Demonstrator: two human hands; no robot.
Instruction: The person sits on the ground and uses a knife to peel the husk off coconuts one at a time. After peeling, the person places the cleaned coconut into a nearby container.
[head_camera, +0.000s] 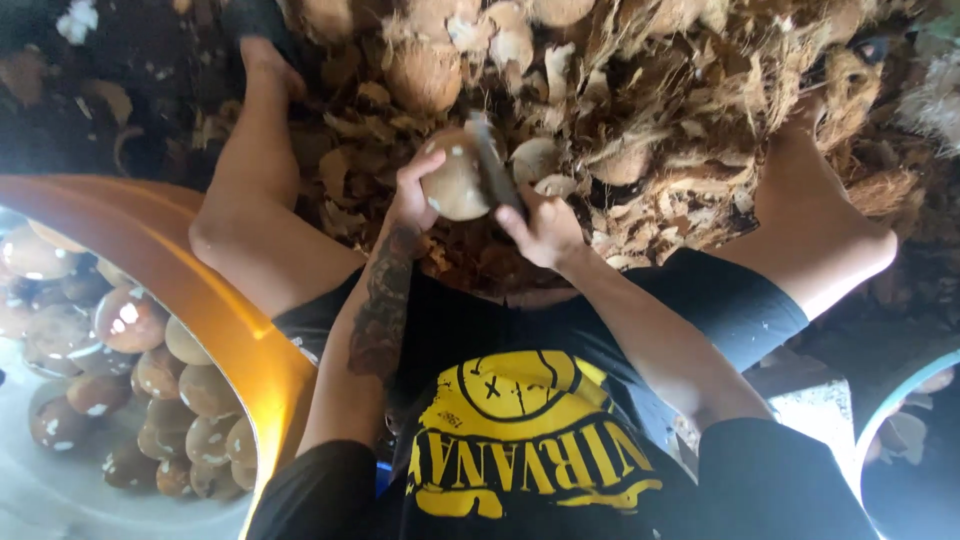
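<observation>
A heap of brown coconut husk fibre and shell scraps (640, 110) fills the upper half of the frame, spread over dark ground (90, 110) that falls into shadow at upper left. At lower left, an orange tub (210, 300) catches warm light on its rim and holds peeled brown coconuts in water (120, 380). A pale blue-rimmed basin (880, 400) edges the lower right corner.

Left hand (415, 195) and right hand (540, 225) raised, both gripping.
</observation>
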